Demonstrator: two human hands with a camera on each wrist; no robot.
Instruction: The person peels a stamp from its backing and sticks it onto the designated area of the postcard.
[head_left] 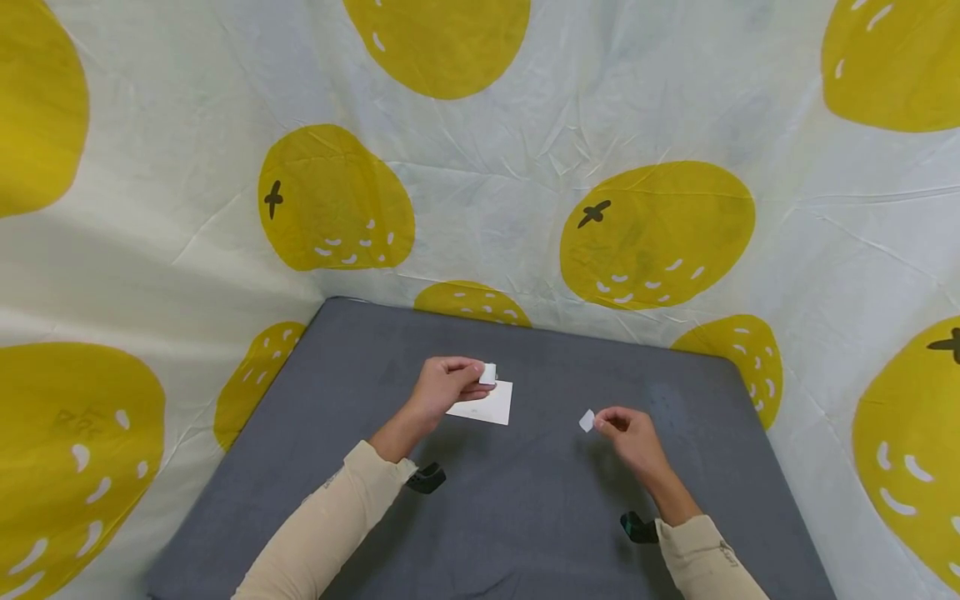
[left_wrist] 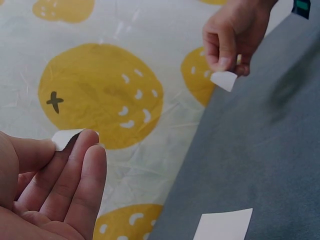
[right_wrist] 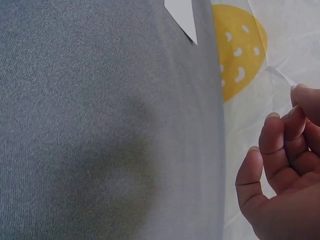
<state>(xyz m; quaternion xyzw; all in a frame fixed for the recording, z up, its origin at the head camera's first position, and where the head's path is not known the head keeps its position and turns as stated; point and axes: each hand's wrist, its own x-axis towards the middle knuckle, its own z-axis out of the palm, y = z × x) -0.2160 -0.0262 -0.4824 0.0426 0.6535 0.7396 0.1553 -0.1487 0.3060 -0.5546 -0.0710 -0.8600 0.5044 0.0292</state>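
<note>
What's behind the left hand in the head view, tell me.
The white card is partly behind the left hand, with the grey table beneath. The card's right side and lower edge show; its upper left is covered and cannot be seen.

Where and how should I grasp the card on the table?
Probably by its right edge, from the right: the card lies flat, with that edge bare and facing the right grip, while the left grip hides its left part in the head view. It looks thin, so that edge may need prying up. The right grip should probably set down its scrap first.
</note>
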